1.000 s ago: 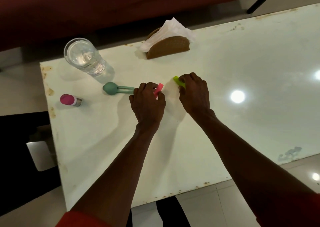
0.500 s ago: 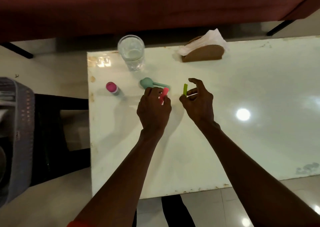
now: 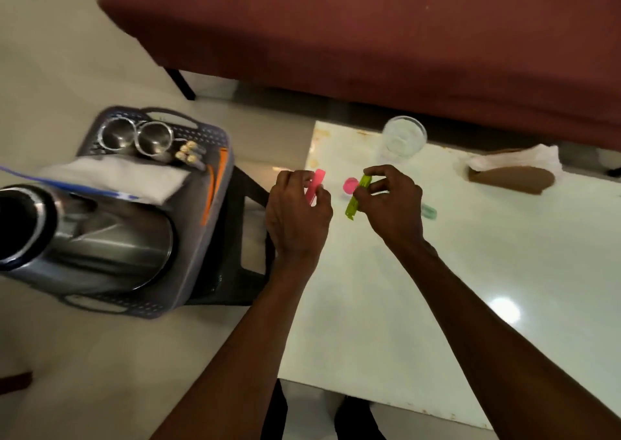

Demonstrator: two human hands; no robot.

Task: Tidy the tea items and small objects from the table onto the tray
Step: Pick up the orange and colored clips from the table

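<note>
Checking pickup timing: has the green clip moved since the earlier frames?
Yes. The green clip, earlier down at the table surface right of the teal tool, is now lifted in the right hand, up and left toward the pink-capped bottle.

A pink clip [image 3: 315,187] and a green clip [image 3: 357,197], held off the white table [image 3: 437,271] beside the grey tray [image 3: 205,238].

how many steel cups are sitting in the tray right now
2: one steel cup at the far end of the tray, the other steel cup touching it on its right. More could hide behind the kettle.
</note>
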